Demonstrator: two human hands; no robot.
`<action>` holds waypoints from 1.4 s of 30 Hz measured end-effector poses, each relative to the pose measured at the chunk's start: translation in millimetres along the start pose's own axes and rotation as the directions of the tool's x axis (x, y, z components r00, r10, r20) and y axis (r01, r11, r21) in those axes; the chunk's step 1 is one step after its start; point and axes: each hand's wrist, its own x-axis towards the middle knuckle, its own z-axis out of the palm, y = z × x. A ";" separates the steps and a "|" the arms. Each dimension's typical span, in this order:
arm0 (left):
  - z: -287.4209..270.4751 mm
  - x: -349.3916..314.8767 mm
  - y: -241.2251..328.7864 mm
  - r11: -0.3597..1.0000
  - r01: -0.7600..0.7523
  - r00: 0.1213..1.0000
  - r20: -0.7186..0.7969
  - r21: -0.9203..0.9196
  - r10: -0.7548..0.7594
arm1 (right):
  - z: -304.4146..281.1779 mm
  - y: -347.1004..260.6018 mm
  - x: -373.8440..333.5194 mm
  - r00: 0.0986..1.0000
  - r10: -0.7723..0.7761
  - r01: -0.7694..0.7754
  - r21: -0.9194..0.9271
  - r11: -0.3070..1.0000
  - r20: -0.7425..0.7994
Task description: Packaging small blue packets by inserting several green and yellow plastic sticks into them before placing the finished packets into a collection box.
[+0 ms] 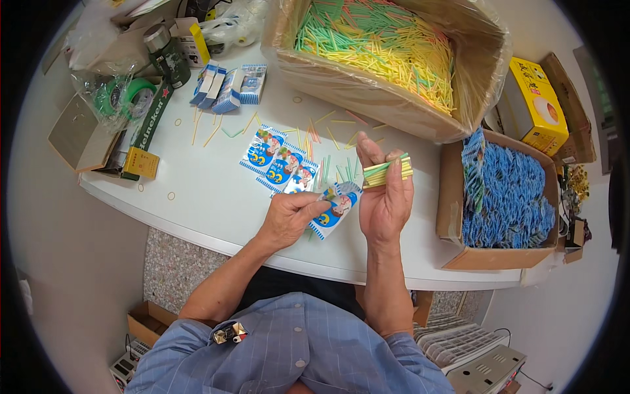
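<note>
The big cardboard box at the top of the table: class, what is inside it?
The big cardboard box has a clear plastic liner and holds a heap of thin yellow, green and pink sticks. Whatever lies beneath the heap is covered.

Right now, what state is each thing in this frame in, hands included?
Left hand: shut on packet, pinching it over the table.
Right hand: shut on straw bundle, held upright.
Packets: three flat in a row.
Big box: open, bag-lined, full of straws.
Right box: open, filled with blue packets.
Loose straws: scattered.
</note>
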 end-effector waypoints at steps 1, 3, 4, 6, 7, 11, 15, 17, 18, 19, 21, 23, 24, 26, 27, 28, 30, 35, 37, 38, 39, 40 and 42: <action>1.2 -0.6 0.8 1.000 0.001 1.000 0.000 0.000 -0.001 | 1.1 0.4 0.2 1.000 -0.009 0.009 0.000 1.000 0.013; 4.6 -1.1 3.4 0.994 -0.002 1.000 0.006 -0.109 0.002 | 4.2 -0.2 -0.5 1.000 0.004 -0.004 -0.016 1.000 0.016; 4.7 -1.0 4.2 0.994 -0.001 1.000 0.007 -0.110 0.002 | 5.2 -0.1 -1.2 1.000 0.016 -0.015 -0.033 0.999 0.020; 4.6 -0.4 5.1 0.997 -0.001 1.000 0.018 -0.083 0.003 | 5.6 2.7 -3.4 0.999 0.029 -0.028 -0.033 0.999 0.028; 4.2 -0.3 4.7 0.997 -0.002 1.000 0.017 -0.083 0.004 | 5.1 3.8 -4.7 0.998 0.042 -0.041 -0.032 0.999 0.037; 5.6 1.2 -0.6 0.995 -0.003 1.000 -0.019 -0.100 0.002 | 1.1 6.5 -12.8 0.994 0.102 -0.101 -0.020 0.995 0.033; 9.2 1.7 -5.7 0.991 -0.008 0.996 -0.089 -0.130 -0.004 | -2.2 7.9 -19.0 0.990 0.128 -0.120 -0.119 0.986 0.056; 10.5 0.8 -5.1 0.995 -0.006 0.996 -0.089 -0.104 -0.004 | -3.8 7.5 -20.9 0.988 0.149 -0.144 -0.134 0.980 0.026; 10.5 0.8 -5.5 0.996 -0.003 0.996 -0.088 -0.085 -0.005 | -5.6 8.1 -21.2 0.981 0.195 -0.189 -0.167 0.968 0.020; 11.9 1.4 -6.0 0.996 -0.003 0.996 -0.087 -0.087 -0.004 | -6.6 8.3 -21.6 0.971 0.240 -0.233 -0.198 0.952 0.012; 15.9 3.0 -7.6 0.974 0.026 0.993 -0.103 -0.225 -0.051 | -5.4 7.7 -23.8 0.949 0.315 -0.312 -0.172 0.934 -0.016; 17.1 1.3 -13.4 0.965 0.028 0.994 -0.098 -0.261 -0.056 | -5.8 7.3 -23.5 0.920 0.389 -0.390 -0.141 0.910 -0.039; 18.0 0.3 -15.5 0.954 0.033 0.994 -0.089 -0.297 -0.062 | -8.2 5.6 -23.5 0.915 0.402 -0.402 -0.051 0.914 -0.008; 18.9 -0.4 -16.2 0.943 0.053 0.994 -0.075 -0.330 -0.083 | -10.1 7.4 -23.1 0.910 0.414 -0.415 0.041 0.909 0.026; 20.8 0.4 -15.8 0.928 0.073 0.994 -0.054 -0.364 -0.100 | -10.9 9.1 -20.8 0.922 0.386 -0.386 0.094 0.918 0.013; 23.4 0.9 -14.0 0.928 0.073 0.994 -0.050 -0.366 -0.098 | -11.4 9.4 -19.3 0.934 0.358 -0.354 0.146 0.924 -0.001; 26.5 0.5 -9.8 0.894 0.080 0.993 -0.045 -0.440 -0.112 | -12.1 4.8 -16.6 0.920 0.391 -0.380 -0.172 0.909 0.039; 28.1 0.2 -9.2 0.863 0.030 0.987 -0.122 -0.505 -0.106 | 11.3 18.4 -38.2 0.965 0.199 -0.235 -0.228 0.945 -0.169; 29.6 -1.3 -11.5 0.844 -0.014 0.974 -0.200 -0.536 -0.110 | 4.4 17.8 -44.1 0.975 0.169 -0.190 -0.145 0.971 -0.144; 31.9 -1.1 -19.5 0.853 -0.053 0.966 -0.242 -0.519 -0.087 | -5.5 19.6 -51.8 0.944 0.314 -0.328 -0.316 0.890 -0.099; 32.2 -0.5 -23.1 0.861 -0.091 0.959 -0.278 -0.501 -0.061 | -13.3 20.4 -58.3 0.890 0.449 -0.430 -0.482 0.764 -0.081; 27.5 -1.2 -20.2 0.863 -0.094 0.955 -0.289 -0.496 -0.062 | -17.1 23.4 -62.2 0.890 0.432 -0.450 -0.446 0.773 -0.150; 11.3 -4.9 -13.1 0.981 0.047 0.963 -0.269 0.188 0.005 | -29.0 13.7 -60.4 0.916 0.336 -0.398 -0.614 0.681 -0.220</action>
